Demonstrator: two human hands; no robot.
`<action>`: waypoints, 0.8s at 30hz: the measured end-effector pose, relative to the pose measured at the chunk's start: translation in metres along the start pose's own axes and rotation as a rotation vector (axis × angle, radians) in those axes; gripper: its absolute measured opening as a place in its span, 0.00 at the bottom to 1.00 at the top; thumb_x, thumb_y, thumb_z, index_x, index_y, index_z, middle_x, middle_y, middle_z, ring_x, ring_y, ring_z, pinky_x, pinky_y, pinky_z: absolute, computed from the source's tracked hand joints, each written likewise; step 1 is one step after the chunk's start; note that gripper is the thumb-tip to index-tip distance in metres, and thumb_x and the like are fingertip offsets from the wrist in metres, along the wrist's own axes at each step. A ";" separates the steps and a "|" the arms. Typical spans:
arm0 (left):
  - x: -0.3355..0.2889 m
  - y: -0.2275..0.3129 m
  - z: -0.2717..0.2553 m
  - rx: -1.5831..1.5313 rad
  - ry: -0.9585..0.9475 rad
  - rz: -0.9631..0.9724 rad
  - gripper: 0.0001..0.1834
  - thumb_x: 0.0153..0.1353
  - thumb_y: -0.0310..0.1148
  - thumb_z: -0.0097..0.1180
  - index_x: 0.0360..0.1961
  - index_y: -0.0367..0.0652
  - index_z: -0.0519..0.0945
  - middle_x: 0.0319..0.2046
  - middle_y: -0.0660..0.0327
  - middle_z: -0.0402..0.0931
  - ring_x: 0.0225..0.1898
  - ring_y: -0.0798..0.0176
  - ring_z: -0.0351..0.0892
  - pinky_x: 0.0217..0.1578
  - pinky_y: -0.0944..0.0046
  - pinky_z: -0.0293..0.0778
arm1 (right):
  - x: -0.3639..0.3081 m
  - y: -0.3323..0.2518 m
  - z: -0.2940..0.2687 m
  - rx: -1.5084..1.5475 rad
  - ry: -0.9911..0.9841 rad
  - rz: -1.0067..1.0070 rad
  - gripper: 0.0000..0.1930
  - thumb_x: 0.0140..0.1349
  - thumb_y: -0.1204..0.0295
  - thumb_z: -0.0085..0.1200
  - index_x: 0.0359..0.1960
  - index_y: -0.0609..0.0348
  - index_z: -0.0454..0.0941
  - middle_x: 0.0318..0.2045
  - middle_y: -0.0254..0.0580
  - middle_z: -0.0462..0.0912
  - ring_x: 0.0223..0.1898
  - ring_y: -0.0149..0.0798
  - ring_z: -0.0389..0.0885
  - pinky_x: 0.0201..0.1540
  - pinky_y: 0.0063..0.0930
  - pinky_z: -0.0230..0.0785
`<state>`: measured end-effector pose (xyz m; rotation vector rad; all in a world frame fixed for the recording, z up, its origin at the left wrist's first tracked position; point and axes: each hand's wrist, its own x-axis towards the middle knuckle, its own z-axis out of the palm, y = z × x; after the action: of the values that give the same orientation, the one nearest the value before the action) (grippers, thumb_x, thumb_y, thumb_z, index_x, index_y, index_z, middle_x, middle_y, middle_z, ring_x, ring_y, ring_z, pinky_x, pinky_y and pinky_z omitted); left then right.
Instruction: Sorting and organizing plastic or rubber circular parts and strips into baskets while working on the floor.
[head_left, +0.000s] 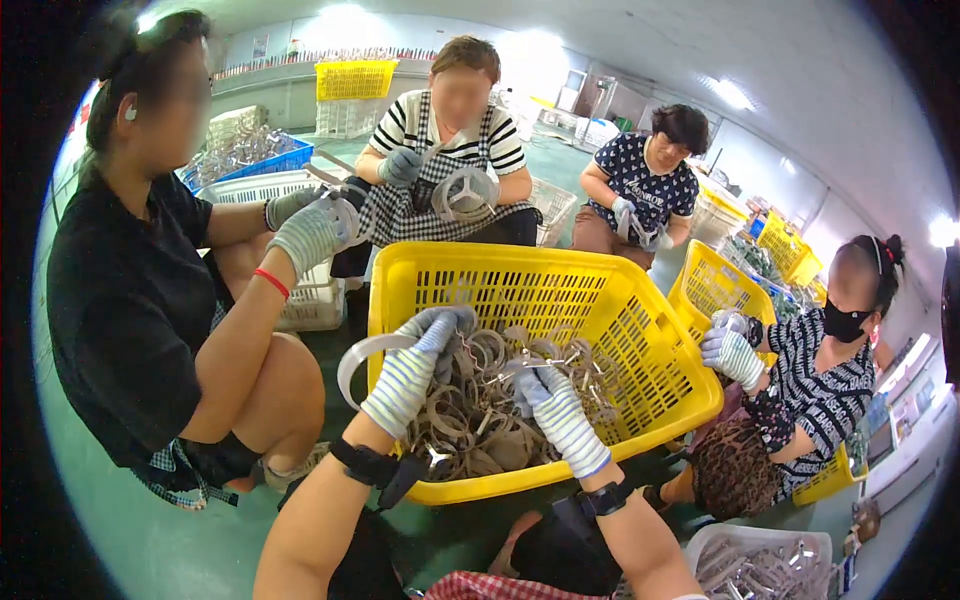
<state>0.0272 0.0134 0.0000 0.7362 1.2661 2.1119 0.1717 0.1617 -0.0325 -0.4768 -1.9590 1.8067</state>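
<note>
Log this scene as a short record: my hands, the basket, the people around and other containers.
Left hand: gloved, holding a pale curved band
Right hand: gloved, over the pile; grip unclear
Yellow basket: slotted sides, holding jumbled ring-shaped parts
Co-workers: four, gloved, around the basket
White tub: lower right, filled with parts
Blue crate: upper left, heaped with parts

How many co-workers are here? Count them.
4: the left one, in black; the aproned one behind the central basket; the farther one, in blue; the masked one, right.
</note>
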 end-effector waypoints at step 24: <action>0.005 -0.008 -0.018 0.044 0.148 -0.166 0.16 0.63 0.47 0.52 0.41 0.46 0.76 0.21 0.72 0.68 0.16 0.79 0.59 0.16 0.77 0.55 | -0.006 -0.012 -0.015 0.531 -0.472 0.250 0.27 0.63 0.49 0.47 0.43 0.65 0.76 0.11 0.25 0.59 0.10 0.23 0.53 0.13 0.19 0.45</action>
<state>0.0123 0.0097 -0.0139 0.4813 1.4049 2.0399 0.1853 0.1699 -0.0198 -0.1259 -1.6206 2.6825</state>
